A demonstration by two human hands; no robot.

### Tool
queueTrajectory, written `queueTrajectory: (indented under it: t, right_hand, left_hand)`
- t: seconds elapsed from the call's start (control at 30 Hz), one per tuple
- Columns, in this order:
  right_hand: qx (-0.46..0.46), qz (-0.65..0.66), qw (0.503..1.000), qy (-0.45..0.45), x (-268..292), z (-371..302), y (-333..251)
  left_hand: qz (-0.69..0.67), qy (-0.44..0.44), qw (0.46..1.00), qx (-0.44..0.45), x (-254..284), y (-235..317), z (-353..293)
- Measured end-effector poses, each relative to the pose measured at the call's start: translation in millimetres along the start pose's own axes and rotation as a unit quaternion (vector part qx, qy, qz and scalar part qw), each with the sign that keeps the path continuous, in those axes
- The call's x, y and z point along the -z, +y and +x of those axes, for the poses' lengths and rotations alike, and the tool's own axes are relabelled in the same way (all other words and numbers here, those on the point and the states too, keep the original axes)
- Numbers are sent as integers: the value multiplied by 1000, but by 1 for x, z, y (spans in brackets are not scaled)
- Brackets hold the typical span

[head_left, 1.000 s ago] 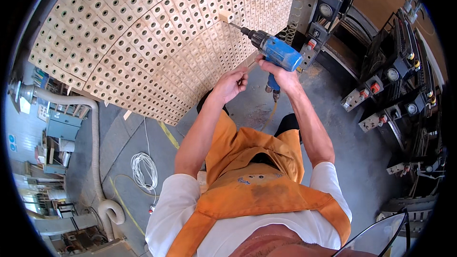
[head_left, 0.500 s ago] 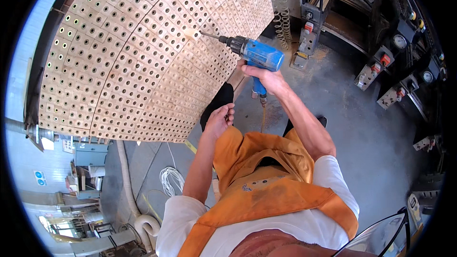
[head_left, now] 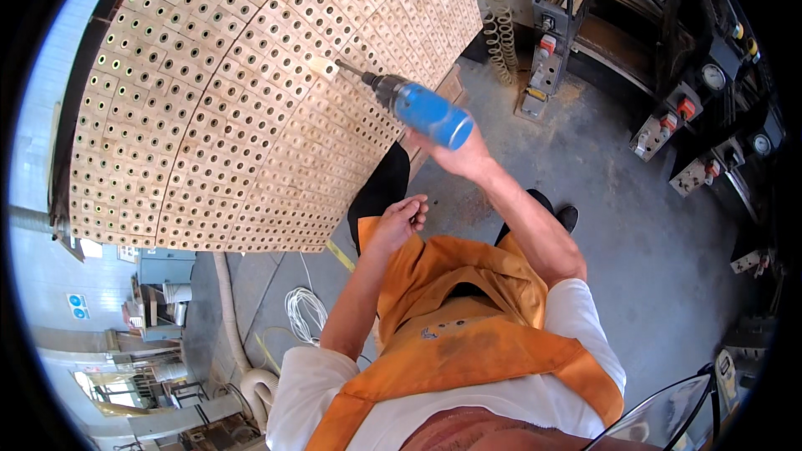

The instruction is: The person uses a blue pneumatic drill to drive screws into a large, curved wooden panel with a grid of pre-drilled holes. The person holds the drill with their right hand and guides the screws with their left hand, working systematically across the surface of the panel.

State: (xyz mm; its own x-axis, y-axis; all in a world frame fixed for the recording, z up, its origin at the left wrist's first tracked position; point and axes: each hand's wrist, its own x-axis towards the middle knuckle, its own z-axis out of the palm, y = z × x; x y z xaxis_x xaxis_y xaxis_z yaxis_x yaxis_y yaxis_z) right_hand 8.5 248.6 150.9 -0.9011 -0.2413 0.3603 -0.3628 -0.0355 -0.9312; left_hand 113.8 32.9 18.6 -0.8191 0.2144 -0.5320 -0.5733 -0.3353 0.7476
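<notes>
1 blue drill [head_left: 430, 114] in right grip [head_left: 461, 154]

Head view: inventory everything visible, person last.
Pistol-shaped power drill: 1, blue and black, upper centre
Panel of holed wooden blocks: 1, beige, upper left
Small wooden block: 1, pale, ahead of the drill
Coiled cable: 1, white, floor, lower left
Ribbed hose: 1, beige, left of the cable
Spiral hose: at least 1, beige, right of panel
Round dial gauges: at least 3, pale-faced, right side
Bib overalls: 1, orange, lower centre
Right hand: 1, bare, gripping the drill
Left hand: 1, bare, curled, below the drill
</notes>
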Motion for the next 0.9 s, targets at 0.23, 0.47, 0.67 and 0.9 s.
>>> queueTrajectory:
  t: [0.23,0.47,0.67,0.9]
  right_hand:
    - [-24,34,999,-10,5,12,-2]
    - [-11,-40,999,-7,13,-14,-17]
    - [-114,190,973,-71,30,-51,-5]
    - [-177,205,958,-99,31,-62,-4]
  left_hand:
    - [30,36,999,3,-7,-3,-5]
    - [-15,29,998,-62,-14,39,-6]
    - [-144,-19,961,-234,-41,138,-10]
    - [-61,-41,966,-246,-50,167,-17]
